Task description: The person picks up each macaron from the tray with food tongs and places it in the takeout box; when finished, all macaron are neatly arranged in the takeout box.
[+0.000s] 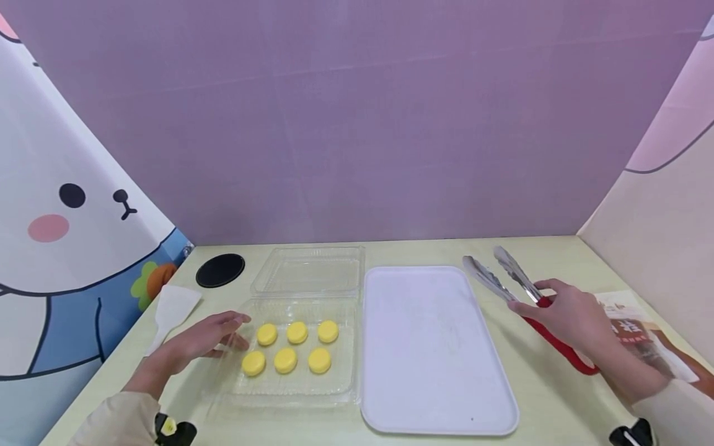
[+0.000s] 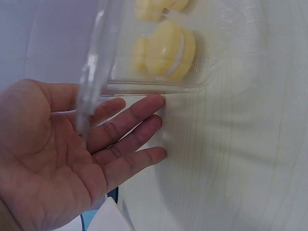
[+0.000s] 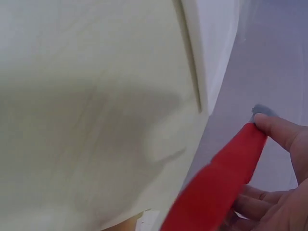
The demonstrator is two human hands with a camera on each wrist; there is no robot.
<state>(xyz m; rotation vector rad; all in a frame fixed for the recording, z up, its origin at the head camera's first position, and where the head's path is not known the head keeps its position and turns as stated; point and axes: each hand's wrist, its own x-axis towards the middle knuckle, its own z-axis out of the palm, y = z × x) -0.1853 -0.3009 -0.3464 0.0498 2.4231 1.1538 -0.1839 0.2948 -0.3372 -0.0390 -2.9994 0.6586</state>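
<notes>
My right hand grips a pair of tongs by the red handles, its steel arms spread apart and pointing away from me. In the right wrist view the thumb lies at the front end of the red handle. A clear plastic container lies on the table with its lid folded back. Several yellow macarons sit inside in two rows; one macaron shows a white filling. At the container's left edge is my left hand, fingers loosely extended beside its wall.
A white rectangular tray lies right of the container. On the left are a white spatula and a black disc. A printed package lies behind my right wrist. Walls of printed and purple cloth border the table.
</notes>
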